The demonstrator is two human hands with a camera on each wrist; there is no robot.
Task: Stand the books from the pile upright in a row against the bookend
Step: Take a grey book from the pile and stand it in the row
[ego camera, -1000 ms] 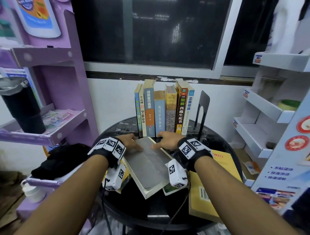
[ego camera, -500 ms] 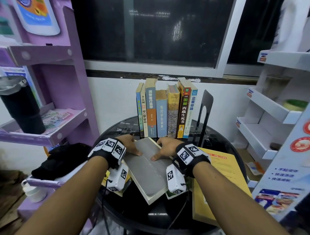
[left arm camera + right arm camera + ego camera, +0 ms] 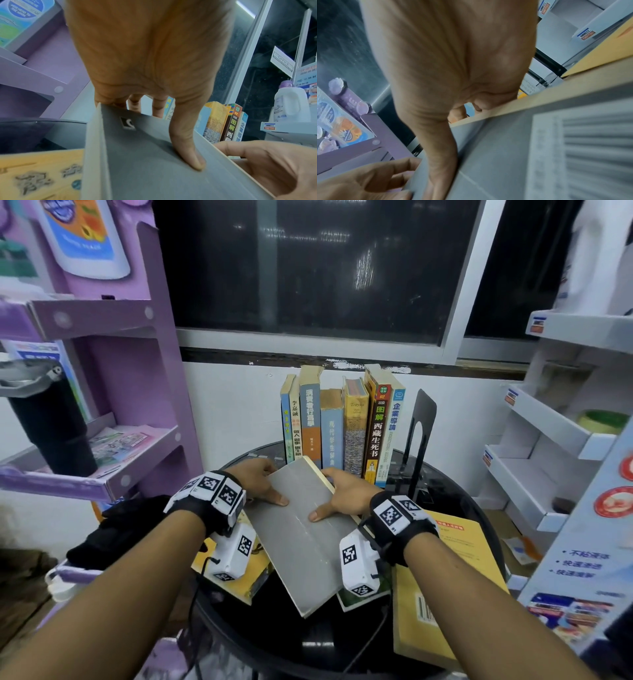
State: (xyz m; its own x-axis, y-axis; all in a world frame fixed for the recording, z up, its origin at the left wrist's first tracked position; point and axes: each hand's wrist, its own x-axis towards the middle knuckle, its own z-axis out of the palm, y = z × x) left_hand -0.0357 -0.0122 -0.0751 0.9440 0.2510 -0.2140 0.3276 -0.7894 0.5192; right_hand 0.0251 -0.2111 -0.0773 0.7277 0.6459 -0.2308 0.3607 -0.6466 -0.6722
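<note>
A grey book (image 3: 301,529) lies tilted on the pile at the middle of the round black table (image 3: 308,642), its far end raised. My left hand (image 3: 263,484) grips its left edge, thumb on the cover and fingers under it. My right hand (image 3: 342,494) grips its right edge the same way. In the left wrist view the thumb presses the grey book (image 3: 154,155), and in the right wrist view the fingers curl over the page edge of the grey book (image 3: 513,148). Several books (image 3: 342,426) stand upright in a row against the black bookend (image 3: 419,433) behind.
A yellow book (image 3: 448,577) lies flat at the table's right. Another yellow book (image 3: 239,577) lies under my left wrist. A purple shelf unit (image 3: 102,405) holding a black tumbler (image 3: 51,422) stands at the left, white shelves (image 3: 555,433) at the right.
Both hands have shifted from lying on the grey book's cover to gripping its side edges, and its far end has risen toward the row.
</note>
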